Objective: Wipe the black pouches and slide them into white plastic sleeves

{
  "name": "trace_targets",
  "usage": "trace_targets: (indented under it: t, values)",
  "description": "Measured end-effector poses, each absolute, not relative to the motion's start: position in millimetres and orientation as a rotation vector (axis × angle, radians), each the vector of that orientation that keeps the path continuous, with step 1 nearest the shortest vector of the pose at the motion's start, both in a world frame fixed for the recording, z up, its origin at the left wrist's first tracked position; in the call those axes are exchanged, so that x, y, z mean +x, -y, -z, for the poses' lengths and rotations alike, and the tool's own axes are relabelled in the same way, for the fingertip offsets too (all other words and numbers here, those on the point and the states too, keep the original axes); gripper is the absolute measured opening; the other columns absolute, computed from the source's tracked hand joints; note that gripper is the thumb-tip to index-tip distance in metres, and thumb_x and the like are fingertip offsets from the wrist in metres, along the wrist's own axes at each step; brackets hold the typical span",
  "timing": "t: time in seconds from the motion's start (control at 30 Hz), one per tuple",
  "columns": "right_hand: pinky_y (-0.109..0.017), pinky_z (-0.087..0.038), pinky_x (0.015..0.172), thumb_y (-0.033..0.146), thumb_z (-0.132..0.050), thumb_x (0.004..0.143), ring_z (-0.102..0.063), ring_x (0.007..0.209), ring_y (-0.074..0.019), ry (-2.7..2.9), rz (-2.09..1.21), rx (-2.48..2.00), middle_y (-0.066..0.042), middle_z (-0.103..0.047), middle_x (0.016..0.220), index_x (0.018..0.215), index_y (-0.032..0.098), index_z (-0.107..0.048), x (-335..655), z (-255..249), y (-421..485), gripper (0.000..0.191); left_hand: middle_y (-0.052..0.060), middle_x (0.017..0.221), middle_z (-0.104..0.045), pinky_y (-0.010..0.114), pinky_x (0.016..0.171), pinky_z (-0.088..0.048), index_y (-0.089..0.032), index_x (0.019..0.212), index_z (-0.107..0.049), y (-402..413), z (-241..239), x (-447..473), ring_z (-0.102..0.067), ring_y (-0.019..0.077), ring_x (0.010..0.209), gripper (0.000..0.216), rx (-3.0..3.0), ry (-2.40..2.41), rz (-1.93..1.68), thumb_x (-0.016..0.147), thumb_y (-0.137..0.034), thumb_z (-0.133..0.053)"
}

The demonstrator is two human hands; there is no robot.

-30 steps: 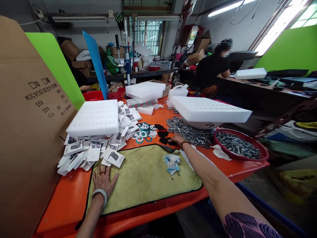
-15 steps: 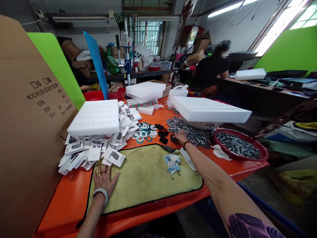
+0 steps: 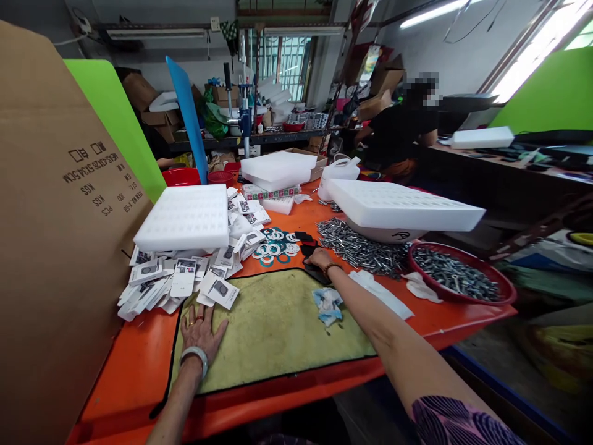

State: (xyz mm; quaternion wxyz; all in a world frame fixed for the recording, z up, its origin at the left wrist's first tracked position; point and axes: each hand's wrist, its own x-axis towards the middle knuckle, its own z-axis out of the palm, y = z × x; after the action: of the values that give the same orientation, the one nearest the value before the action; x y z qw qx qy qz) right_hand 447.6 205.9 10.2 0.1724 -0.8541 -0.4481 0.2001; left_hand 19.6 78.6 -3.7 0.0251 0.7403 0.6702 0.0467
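My left hand (image 3: 202, 334) lies flat with spread fingers on the left of a yellow-green mat (image 3: 273, 334). Just beyond its fingertips is a heap of small white printed boxes (image 3: 222, 290). At the mat's far edge, my right hand (image 3: 320, 258) has its fingers curled down on black square pads (image 3: 303, 237); they partly hide what is in their grip. White and teal rings (image 3: 278, 247) are scattered left of that hand. To its right spreads a pile of small metal parts (image 3: 356, 247). A crumpled blue-and-white cloth (image 3: 328, 306) rests on the mat.
White foam trays (image 3: 180, 216) stand on the boxes and, at right, on a bowl (image 3: 380, 232). A red basket (image 3: 463, 275) of metal parts sits near the orange table's (image 3: 445, 318) right edge. A tall carton (image 3: 50, 247) flanks the left. Another person (image 3: 398, 133) sits behind.
My right hand has slid left over the black pads, drawing them closer together. More of a white sheet shows beside my right forearm. My left hand stays on the mat. The view has shifted slightly.
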Motion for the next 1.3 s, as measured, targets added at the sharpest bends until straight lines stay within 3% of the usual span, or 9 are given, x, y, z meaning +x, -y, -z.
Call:
trace_targets:
  t: [0.13, 0.3, 0.43, 0.53, 0.67, 0.83, 1.07, 1.3]
  values:
    - [-0.041, -0.049, 0.086, 0.031, -0.082, 0.058, -0.062, 0.105, -0.0332, 1.217, -0.608, -2.543, -0.018, -0.069, 0.105, 0.093, 0.013, -0.068, 450, -9, -205, 0.042, 0.012, 0.15, -0.039, 0.055, 0.111, -0.017, -0.019, 0.141, -0.043, -79, 1, 20, -0.024, 0.0388, 0.14, 0.064, 2.258, -2.059, -0.104, 0.087, -0.052, -0.042]
    - [-0.033, -0.05, 0.077, 0.031, -0.075, 0.064, -0.063, 0.097, -0.028, 1.23, -0.55, -2.478, -0.017, -0.067, 0.104, 0.105, 0.012, -0.061, 443, -19, -193, 0.047, 0.01, 0.151, -0.037, 0.056, 0.112, -0.016, -0.021, 0.141, -0.043, -80, 3, 19, -0.022, 0.0386, 0.141, 0.064, 2.221, -2.05, -0.14, 0.086, -0.053, -0.043]
    - [-0.034, -0.047, 0.083, 0.027, -0.061, 0.075, -0.058, 0.103, -0.0266, 1.301, -0.442, -2.354, -0.015, -0.063, 0.113, 0.116, 0.012, -0.053, 443, -47, -187, 0.044, 0.011, 0.15, -0.038, 0.056, 0.111, -0.016, -0.021, 0.141, -0.043, -79, 5, 18, -0.022, 0.0389, 0.14, 0.064, 2.237, -2.05, -0.15, 0.086, -0.054, -0.043]
    - [-0.029, -0.047, 0.082, 0.025, -0.059, 0.076, -0.059, 0.1, -0.0223, 1.444, -0.529, -2.214, -0.01, -0.064, 0.112, 0.108, 0.017, -0.058, 430, -64, -177, 0.033, 0.012, 0.15, -0.038, 0.055, 0.112, -0.016, -0.019, 0.141, -0.043, -79, 5, 17, -0.023, 0.0384, 0.14, 0.065, 2.251, -2.052, -0.137, 0.087, -0.055, -0.042]
    - [-0.023, -0.05, 0.071, 0.022, -0.067, 0.069, -0.064, 0.083, -0.0162, 1.679, -0.821, -2.001, 0.001, -0.07, 0.094, 0.091, 0.023, -0.066, 377, -54, -141, 0.022, 0.011, 0.149, -0.04, 0.055, 0.112, -0.015, -0.02, 0.14, -0.044, -79, 7, 17, -0.023, 0.0384, 0.14, 0.064, 2.248, -2.063, -0.134, 0.086, -0.055, -0.043]
    - [-0.026, -0.053, 0.067, 0.023, -0.069, 0.07, -0.065, 0.077, -0.0183, 1.823, -0.955, -1.869, -0.001, -0.071, 0.085, 0.082, 0.027, -0.07, 318, -27, -95, 0.013, 0.01, 0.149, -0.04, 0.055, 0.112, -0.016, -0.019, 0.14, -0.045, -79, 6, 18, -0.024, 0.0386, 0.139, 0.063, 2.271, -2.077, -0.122, 0.087, -0.053, -0.043]
    - [-0.03, -0.047, 0.089, 0.024, -0.059, 0.081, -0.061, 0.1, -0.0235, 1.838, -0.602, -1.982, -0.008, -0.068, 0.106, 0.1, 0.024, -0.066, 374, -28, -104, 0.02, 0.01, 0.151, -0.037, 0.055, 0.11, -0.019, -0.021, 0.142, -0.041, -78, 4, 19, -0.024, 0.0389, 0.139, 0.063, 2.289, -2.074, -0.137, 0.087, -0.052, -0.042]
    - [-0.034, -0.041, 0.091, 0.018, -0.049, 0.084, -0.056, 0.107, -0.0261, 1.592, -0.277, -2.283, -0.015, -0.064, 0.112, 0.101, 0.014, -0.064, 460, -31, -152, 0.023, 0.01, 0.151, -0.037, 0.055, 0.111, -0.017, -0.021, 0.141, -0.043, -79, 6, 19, -0.024, 0.0381, 0.14, 0.063, 2.28, -2.071, -0.131, 0.087, -0.052, -0.042]
